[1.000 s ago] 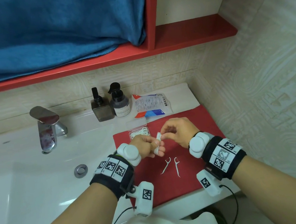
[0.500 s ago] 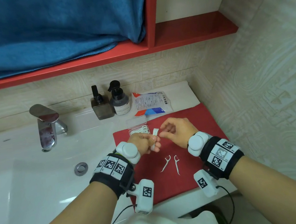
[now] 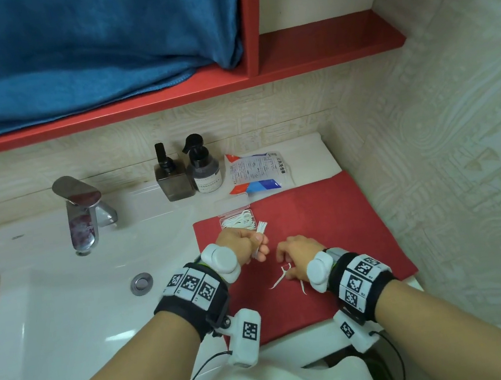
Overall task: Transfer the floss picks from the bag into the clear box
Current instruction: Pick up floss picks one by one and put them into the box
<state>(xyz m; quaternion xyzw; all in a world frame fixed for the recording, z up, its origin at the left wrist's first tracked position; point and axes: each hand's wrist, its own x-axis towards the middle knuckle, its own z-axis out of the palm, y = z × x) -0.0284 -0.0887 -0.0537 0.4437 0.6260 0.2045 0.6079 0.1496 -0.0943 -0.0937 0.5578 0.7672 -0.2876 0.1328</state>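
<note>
A blue towel [image 3: 69, 51] fills the red shelf [image 3: 164, 100] high above and beyond both hands, and the white sink [image 3: 64, 302] spreads out to the left of the left hand [image 3: 244, 245]. Under both hands lies a red mat [image 3: 317, 212] on the white surface [image 3: 309, 155]. Beyond the left hand's grip, at the back of the surface, stand a square dark pump bottle [image 3: 172, 178] and a round spray bottle [image 3: 203, 169], with the printed bag [image 3: 254, 173] just to their right. The clear box [image 3: 237, 216] sits open just beyond the left grip, loose white picks already in it. The left grip is curled tight round a bundle of floss picks [image 3: 260, 234], whose ends fan out above the fist. The right hand [image 3: 298, 256] rests low on the mat, its fingers bent down onto two loose floss picks [image 3: 280, 278] lying beneath it; whether that grip pinches one I cannot tell.
</note>
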